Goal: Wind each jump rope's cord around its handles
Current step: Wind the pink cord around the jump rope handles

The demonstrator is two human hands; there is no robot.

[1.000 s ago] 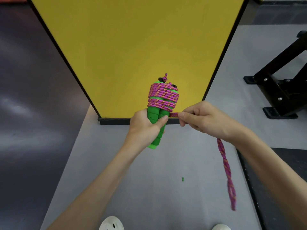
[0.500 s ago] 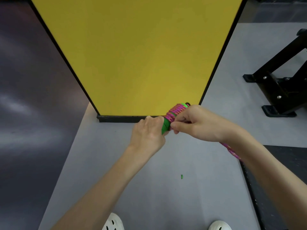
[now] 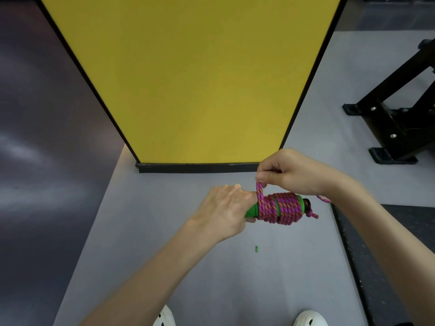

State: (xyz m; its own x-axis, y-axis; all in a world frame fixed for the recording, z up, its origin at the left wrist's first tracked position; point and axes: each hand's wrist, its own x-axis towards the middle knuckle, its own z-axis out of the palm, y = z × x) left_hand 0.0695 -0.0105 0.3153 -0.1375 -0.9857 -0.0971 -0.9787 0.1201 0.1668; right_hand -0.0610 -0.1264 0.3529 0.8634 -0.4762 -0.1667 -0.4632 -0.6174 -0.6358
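- Jump rope (image 3: 280, 209): held in the air, low over the grey floor (image 3: 164, 231) in front of the yellow panel (image 3: 188, 78), lying roughly horizontal with the cap end pointing right.
- Left hand (image 3: 223, 210): fingers curled round the bare end of the green handles (image 3: 252, 211), clamping both together.
- Right hand (image 3: 292, 172): thumb and forefinger pinch a strand of the cord (image 3: 259, 191), lifted straight up from the left edge of the windings, next to the left hand.
- Step, my read: mid-wind, late stage. The outer part of the handles is already covered in tight turns; a knotted end (image 3: 312, 214) sticks out by the cap.
- Loose tail (image 3: 323, 198) shows under the right wrist; how much is left is hidden by the forearm, can't tell.
- Next move calls for: keep tension, carry the pinched strand over and round toward the bare green section, left grip steady so the turns don't slip.
- Little room left before the left hand, so it likely has to shift down or the end gets tucked soon.
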